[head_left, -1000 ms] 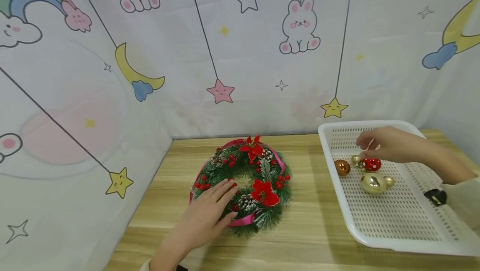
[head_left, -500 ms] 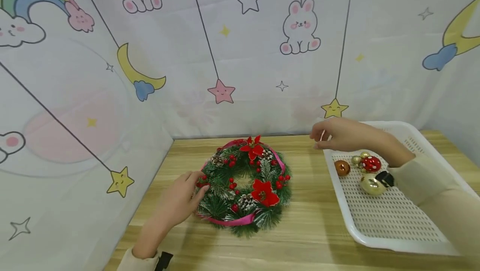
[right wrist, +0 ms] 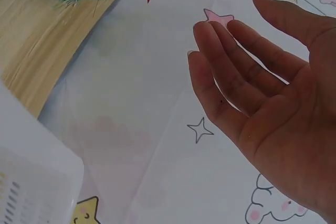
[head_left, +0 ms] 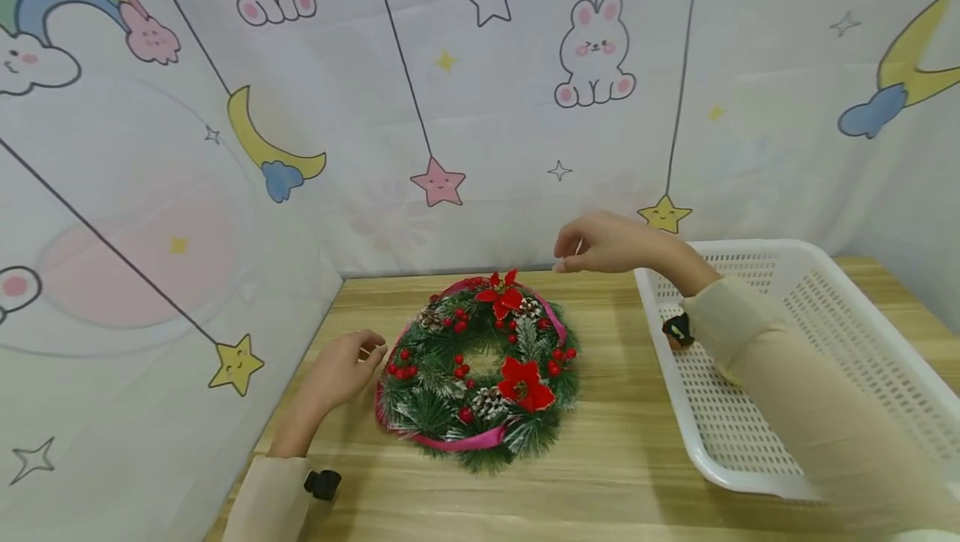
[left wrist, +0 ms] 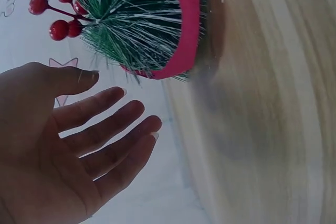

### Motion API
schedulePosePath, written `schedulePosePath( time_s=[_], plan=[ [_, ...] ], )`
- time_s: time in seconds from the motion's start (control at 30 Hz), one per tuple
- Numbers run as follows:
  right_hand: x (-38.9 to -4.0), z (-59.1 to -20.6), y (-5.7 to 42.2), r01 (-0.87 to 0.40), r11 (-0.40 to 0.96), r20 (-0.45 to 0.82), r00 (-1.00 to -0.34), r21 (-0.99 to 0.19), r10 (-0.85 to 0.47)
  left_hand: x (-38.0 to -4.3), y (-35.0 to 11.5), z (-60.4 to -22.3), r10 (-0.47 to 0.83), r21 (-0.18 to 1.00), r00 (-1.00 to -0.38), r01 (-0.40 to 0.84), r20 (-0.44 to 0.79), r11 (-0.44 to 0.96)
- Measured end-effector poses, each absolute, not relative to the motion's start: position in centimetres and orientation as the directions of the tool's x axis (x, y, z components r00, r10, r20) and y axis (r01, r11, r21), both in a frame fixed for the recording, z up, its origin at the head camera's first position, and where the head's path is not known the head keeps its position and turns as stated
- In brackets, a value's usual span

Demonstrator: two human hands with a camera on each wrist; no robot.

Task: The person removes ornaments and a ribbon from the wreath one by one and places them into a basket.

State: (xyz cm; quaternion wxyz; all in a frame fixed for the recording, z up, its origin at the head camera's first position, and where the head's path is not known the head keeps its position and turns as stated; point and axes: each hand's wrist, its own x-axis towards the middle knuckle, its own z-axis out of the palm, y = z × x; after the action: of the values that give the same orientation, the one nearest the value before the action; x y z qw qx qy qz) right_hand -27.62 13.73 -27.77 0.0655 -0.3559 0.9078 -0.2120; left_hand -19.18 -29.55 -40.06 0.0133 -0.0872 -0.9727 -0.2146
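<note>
A green Christmas wreath [head_left: 427, 413] with red poinsettias, red berries, pine cones and a pink ribbon lies flat on the wooden table. Just off its left edge is my left hand [head_left: 341, 371], fingers loosely bent and holding nothing. The left wrist view shows that palm [left wrist: 47, 156] beside the wreath's needles [left wrist: 131, 24] and ribbon. My right hand [head_left: 607, 242] hovers behind and to the right of the wreath, in front of the back cloth. In the right wrist view its palm [right wrist: 283, 114] is bare, with the fingers gently curved.
To the right stands a white perforated basket [head_left: 697, 442]. My right forearm [head_left: 795, 383] crosses over it and hides most of the ornaments inside. A printed cloth [head_left: 510, 108] with stars and rabbits hangs behind the table [head_left: 600, 475] and along its left side.
My right hand has moved left, out from over the basket toward the wreath's far side. My left hand has drawn back from the wreath's top to its left edge. The wreath lies as before.
</note>
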Motion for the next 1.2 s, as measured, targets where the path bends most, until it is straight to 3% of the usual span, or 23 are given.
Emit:
schedulePosePath(
  time_s=[0.3, 0.67, 0.9, 1.2],
  plan=[
    [-30.6, -29.5, 11.4, -0.531, 0.656, -0.045, -0.758, -0.536, -0.651, -21.0, -30.2, -41.1, 0.160, 0.546, -0.987, 0.117, -0.032, 0.830],
    [-33.2, -33.8, 9.3, -0.345, 0.675, -0.155, -0.811, -0.652, -0.565, -22.0, -30.7, -42.0, 0.215, 0.614, -0.972, 0.114, -0.094, 0.781],
    [-33.3, -36.0, 7.0, -0.365, 0.696, -0.163, -0.806, -0.619, -0.569, -22.5, -30.5, -42.3, 0.205, 0.634, -0.973, 0.091, -0.108, 0.768],
    [-33.6, -36.9, 5.5, -0.410, 0.691, -0.108, -0.811, -0.595, -0.575, -22.6, -30.5, -42.5, 0.124, 0.675, -0.992, 0.074, -0.026, 0.734]
  ],
)
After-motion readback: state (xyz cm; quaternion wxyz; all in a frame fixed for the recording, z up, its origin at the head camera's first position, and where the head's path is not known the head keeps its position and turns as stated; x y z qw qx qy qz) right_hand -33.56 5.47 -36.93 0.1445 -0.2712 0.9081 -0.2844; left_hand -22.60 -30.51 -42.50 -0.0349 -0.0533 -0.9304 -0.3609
